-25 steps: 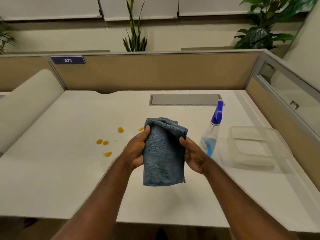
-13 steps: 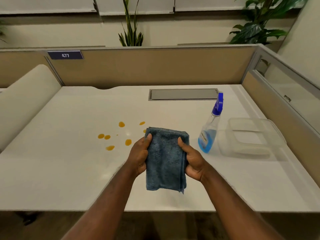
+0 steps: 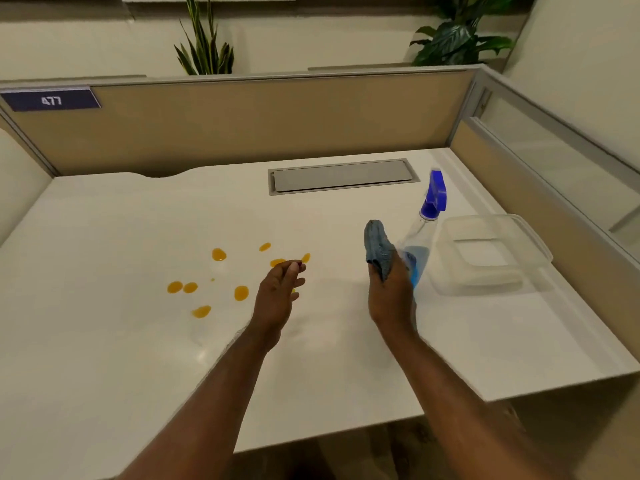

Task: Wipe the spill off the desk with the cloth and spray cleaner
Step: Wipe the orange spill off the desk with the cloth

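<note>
Several orange drops of spill (image 3: pixel 219 254) lie scattered on the white desk (image 3: pixel 121 341), left of centre. My right hand (image 3: pixel 389 296) grips the blue cloth (image 3: pixel 378 249), which sticks up bunched above my fingers. Right behind that hand stands the spray bottle (image 3: pixel 420 249), clear with blue liquid and a blue trigger head; its lower part is hidden by my hand. My left hand (image 3: pixel 278 292) hovers empty at the right edge of the drops, fingers loosely curled and apart.
A clear plastic container (image 3: pixel 491 254) sits to the right of the bottle. A grey cable hatch (image 3: pixel 341 175) is set in the desk at the back. Beige partition panels (image 3: pixel 242 126) close the back and right sides.
My left hand let go of the cloth and moved left toward the drops. My right hand carried the cloth, now bunched, to the right against the spray bottle.
</note>
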Motion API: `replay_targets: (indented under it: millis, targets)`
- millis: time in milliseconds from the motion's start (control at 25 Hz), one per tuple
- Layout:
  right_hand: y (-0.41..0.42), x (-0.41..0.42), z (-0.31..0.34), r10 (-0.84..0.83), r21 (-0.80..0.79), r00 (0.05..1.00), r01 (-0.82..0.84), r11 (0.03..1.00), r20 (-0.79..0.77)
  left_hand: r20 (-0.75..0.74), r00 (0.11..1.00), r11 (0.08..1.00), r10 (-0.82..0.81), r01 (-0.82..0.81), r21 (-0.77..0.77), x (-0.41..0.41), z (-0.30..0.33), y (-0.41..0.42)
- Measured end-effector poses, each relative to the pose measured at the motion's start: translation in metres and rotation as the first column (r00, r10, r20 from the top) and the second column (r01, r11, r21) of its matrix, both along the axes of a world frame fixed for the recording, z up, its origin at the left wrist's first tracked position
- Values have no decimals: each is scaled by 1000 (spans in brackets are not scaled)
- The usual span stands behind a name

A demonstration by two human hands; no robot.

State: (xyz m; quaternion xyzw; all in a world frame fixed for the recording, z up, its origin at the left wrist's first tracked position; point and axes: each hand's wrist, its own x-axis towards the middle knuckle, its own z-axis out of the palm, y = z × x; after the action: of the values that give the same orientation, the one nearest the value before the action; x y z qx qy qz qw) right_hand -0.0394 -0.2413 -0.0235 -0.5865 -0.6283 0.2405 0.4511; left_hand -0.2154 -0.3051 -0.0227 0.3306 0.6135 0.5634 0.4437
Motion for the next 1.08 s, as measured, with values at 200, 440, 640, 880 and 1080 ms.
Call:
replay_targets:
  millis: [200,440,640,880,1080]
  targets:
    - [11,-46,-63,86,-355,972,-3,935,220,-41,997,998,70,-70,-3,-30,-8,-8]
    - [36,-60,-72,136,-440,975,-46,897,175,-53,980,979,194,-196,-47,-61,-27,-15]
    - [62,-11,-76,638,-420,495,-487,766,590,-78,976,977,203,-208,-52,-61,-35,-1]
    - [68,11,-99,645,-417,315,-554,720,696,-140,967,975,211,-218,-32,-58,-38,18]
    - [65,0,-103,458,-364,547,-278,889,701,-175,937,953,301,-304,6,-67,-36,23]
